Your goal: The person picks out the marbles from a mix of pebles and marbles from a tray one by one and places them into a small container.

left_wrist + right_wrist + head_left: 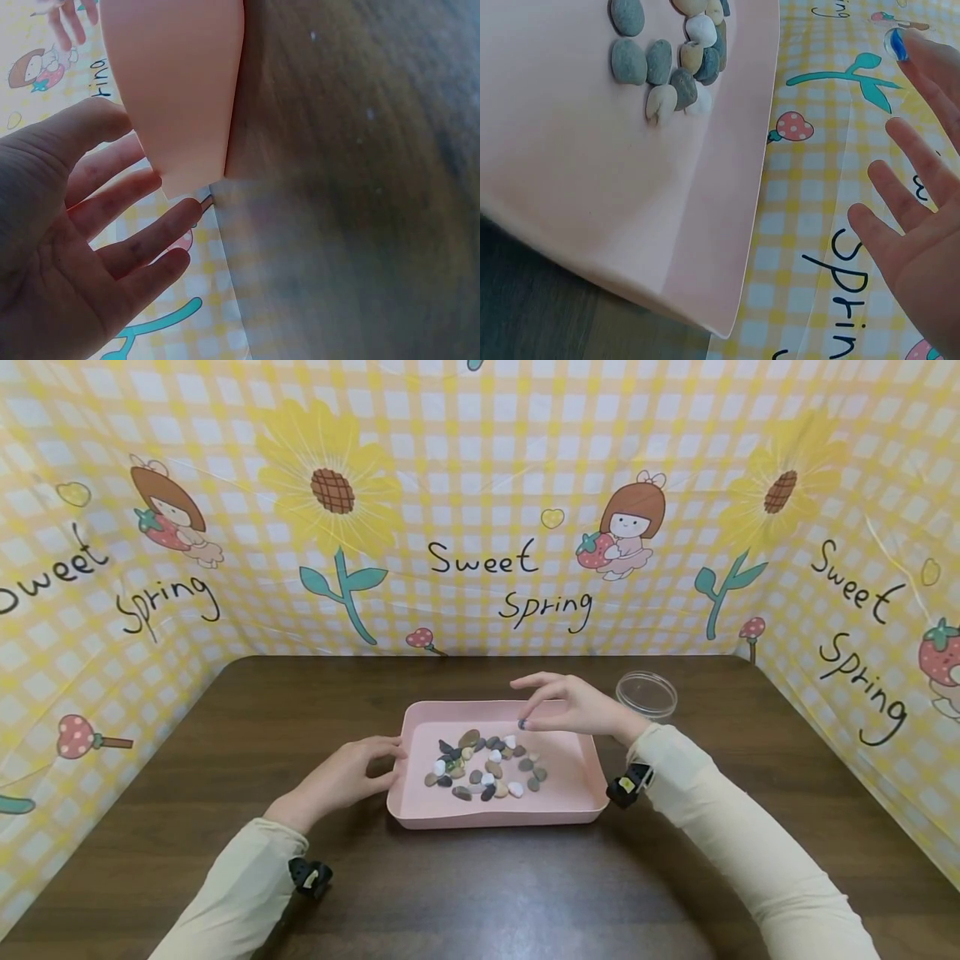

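A pink tray (570, 768) holds several pebbles (493, 768) in white, grey, dark and tan, laid in a curving outline. Above the far part of the tray, my right hand (566, 706) pinches a glass marble (895, 45) with a blue swirl between thumb and a finger. Its other fingers are spread. My left hand (345, 777) touches the tray's left edge; in the left wrist view its thumb and fingertips meet the rim, and the fingers are extended. The inner side of that rim is hidden there.
A clear round dish (647, 695) stands behind the right forearm, beyond the tray's far right corner. The dark wooden table (480, 893) is bordered by a yellow checked cloth (480, 468) at the back and sides.
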The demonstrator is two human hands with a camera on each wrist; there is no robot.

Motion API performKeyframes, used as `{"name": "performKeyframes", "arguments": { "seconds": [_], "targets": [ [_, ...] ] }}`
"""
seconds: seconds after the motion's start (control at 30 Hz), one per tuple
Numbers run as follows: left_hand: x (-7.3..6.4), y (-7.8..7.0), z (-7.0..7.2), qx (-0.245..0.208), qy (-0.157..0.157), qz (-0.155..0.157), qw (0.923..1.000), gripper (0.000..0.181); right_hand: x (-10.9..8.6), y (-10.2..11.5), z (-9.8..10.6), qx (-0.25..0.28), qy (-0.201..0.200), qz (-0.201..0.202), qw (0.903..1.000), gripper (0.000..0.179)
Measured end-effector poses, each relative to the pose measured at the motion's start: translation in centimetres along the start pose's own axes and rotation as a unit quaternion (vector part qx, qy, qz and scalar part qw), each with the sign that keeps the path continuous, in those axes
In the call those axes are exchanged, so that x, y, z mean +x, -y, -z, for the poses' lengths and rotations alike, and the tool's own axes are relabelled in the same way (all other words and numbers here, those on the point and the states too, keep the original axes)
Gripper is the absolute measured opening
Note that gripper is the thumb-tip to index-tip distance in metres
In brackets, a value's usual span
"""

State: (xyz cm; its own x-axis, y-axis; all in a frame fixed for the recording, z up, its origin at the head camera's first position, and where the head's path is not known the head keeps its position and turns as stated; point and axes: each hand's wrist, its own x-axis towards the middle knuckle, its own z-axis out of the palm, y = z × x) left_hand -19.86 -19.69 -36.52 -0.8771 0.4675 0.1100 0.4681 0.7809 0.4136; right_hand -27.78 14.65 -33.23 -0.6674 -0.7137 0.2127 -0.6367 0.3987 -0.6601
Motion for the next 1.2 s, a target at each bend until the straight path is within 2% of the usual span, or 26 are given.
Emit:
{"name": "performKeyframes", "arguments": {
  "seconds": [0.37, 0.57, 0.8, 0.87, 1.03, 1.07, 1.2],
  "targets": [
    [0.0, 0.2, -0.3, 0.010, -0.013, -0.014, 0.9998, 0.026, -1.0, -0.4, 0.4, 0.005, -0.020, -0.008, 0.9997, 0.010],
    [-0.1, 0.1, -0.3, 0.006, -0.014, -0.006, 0.9999, 0.026, -1.7, -0.8, 0.9, 0.007, -0.036, -0.008, 0.9993, 0.010],
    [-0.1, 0.2, -0.3, 0.004, -0.014, -0.004, 0.9999, 0.027, -2.7, -1.1, 1.6, -0.001, -0.049, -0.029, 0.9983, 0.011],
    [-0.2, 0.2, -0.4, 0.007, -0.023, -0.007, 0.9997, 0.026, -3.1, -1.2, 1.8, -0.002, -0.054, -0.037, 0.9978, 0.011],
    [-0.2, 0.3, -0.4, 0.008, -0.023, -0.009, 0.9997, 0.025, -3.9, -1.8, 2.4, -0.014, -0.080, -0.053, 0.9953, 0.012],
    [-0.1, 0.3, -0.3, 0.003, -0.016, -0.008, 0.9998, 0.026, -4.0, -1.9, 2.5, -0.015, -0.085, -0.054, 0.9948, 0.012],
    [-0.1, 0.2, -0.3, 0.007, -0.016, -0.010, 0.9998, 0.025, -4.7, -2.2, 2.8, 0.003, -0.106, -0.053, 0.9929, 0.013]
  ]
}}
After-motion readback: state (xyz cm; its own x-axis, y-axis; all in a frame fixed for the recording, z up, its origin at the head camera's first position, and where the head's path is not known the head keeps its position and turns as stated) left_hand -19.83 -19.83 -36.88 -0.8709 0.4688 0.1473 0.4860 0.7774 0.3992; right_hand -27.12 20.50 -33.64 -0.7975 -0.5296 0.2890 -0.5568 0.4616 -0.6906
